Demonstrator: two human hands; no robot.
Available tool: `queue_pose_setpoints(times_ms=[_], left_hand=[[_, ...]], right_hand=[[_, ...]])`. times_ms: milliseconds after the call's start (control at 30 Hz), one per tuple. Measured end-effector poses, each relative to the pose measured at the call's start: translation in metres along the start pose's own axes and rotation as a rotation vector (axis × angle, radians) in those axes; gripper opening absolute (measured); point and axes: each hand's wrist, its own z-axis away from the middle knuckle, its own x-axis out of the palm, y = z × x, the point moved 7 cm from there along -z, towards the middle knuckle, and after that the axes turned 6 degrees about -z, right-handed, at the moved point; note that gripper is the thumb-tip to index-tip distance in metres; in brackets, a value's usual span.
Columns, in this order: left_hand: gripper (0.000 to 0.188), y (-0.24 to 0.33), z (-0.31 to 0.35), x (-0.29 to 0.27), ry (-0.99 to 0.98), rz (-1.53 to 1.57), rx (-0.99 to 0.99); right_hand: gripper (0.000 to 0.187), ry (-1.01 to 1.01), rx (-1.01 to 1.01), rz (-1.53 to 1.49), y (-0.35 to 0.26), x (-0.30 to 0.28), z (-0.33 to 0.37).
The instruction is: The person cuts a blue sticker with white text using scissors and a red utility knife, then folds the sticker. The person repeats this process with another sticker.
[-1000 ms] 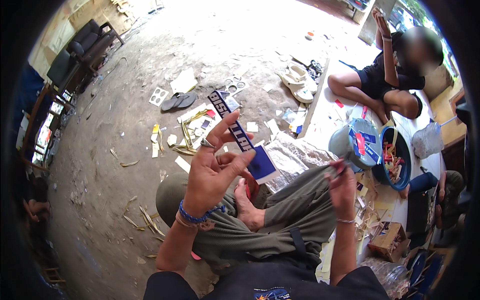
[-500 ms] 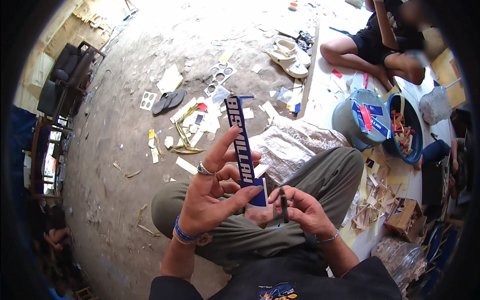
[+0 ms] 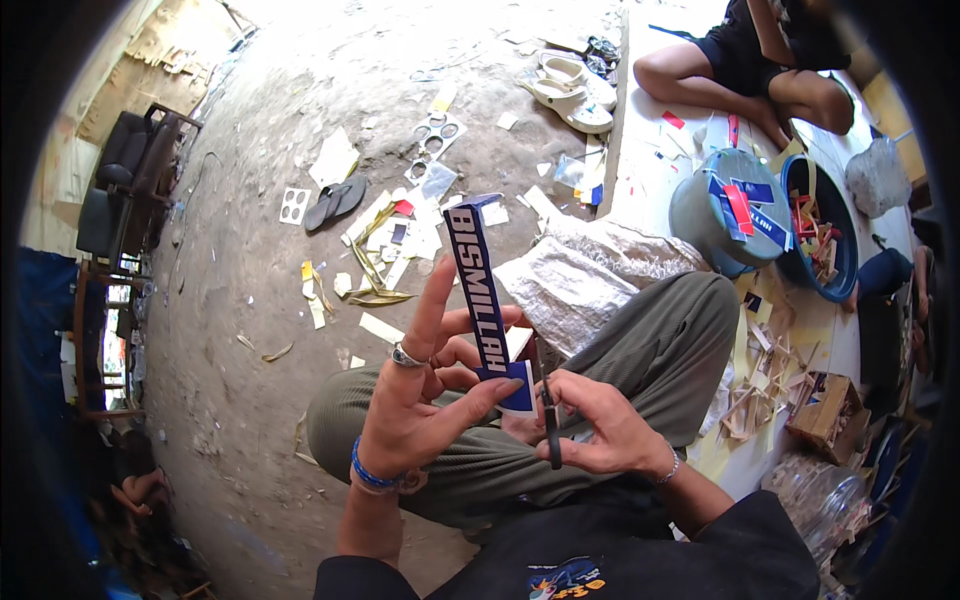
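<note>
My left hand [image 3: 405,415] pinches a narrow blue strip [image 3: 472,275] with white lettering near its lower end, between thumb and fingers. The strip stands nearly upright, its top end folded over to the right; a white-edged blue flap shows at the bottom. In my right hand [image 3: 615,430] is a pair of dark-handled scissors [image 3: 551,430], with the thumb and fingers at the handles. Its blades point upward beside the strip's lower right edge; whether they touch it I cannot tell.
Paper scraps [image 3: 400,240] and a grey sandal [image 3: 335,203] lie on the dirt floor ahead. White sacking [image 3: 570,280] is beyond my knee. At right stand an upturned tub [image 3: 700,220] with strips on it, a blue basin [image 3: 835,275] and a small carton [image 3: 828,418]. Another person [image 3: 740,80] sits far right.
My right hand has brought the scissors a little left and turned them, so the blades now show beside the strip. The left hand still holds the strip, tilted slightly differently.
</note>
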Motion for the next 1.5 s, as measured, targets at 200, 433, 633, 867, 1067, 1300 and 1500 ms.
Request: queue_pose_setpoints(times_ms=[200,433,633,867,1067,1300,1500], left_hand=[[0.105,-0.0038,0.0018,0.0003,0.025,0.046,-0.038],[0.106,-0.0045,0.0009,0.0003,0.023,0.028,-0.035],[0.106,-0.0060,0.0017,-0.0026,0.056,0.053,-0.036],[0.107,-0.0068,0.0015,-0.0035,0.054,0.045,-0.028],[0.107,-0.0080,0.0012,-0.0049,0.059,0.065,-0.030],[0.107,-0.0091,0.0013,-0.0049,0.049,0.074,-0.012],[0.107,-0.0090,0.0016,-0.0057,0.051,0.045,-0.018]], right_hand=[[0.040,-0.032,-0.027,0.166,0.0077,0.0004,0.0046],[0.039,-0.057,-0.012,0.168,0.0058,-0.0002,0.0030],[0.039,-0.050,-0.015,0.177,0.0027,-0.0005,0.0024],[0.036,-0.029,-0.018,0.166,0.0008,-0.0039,0.0022],[0.032,-0.029,-0.021,0.169,0.0035,-0.0044,0.0037],[0.030,-0.041,-0.018,0.154,0.0065,-0.0018,0.0045],[0.029,-0.034,-0.018,0.146,0.0053,-0.0025,0.0051]])
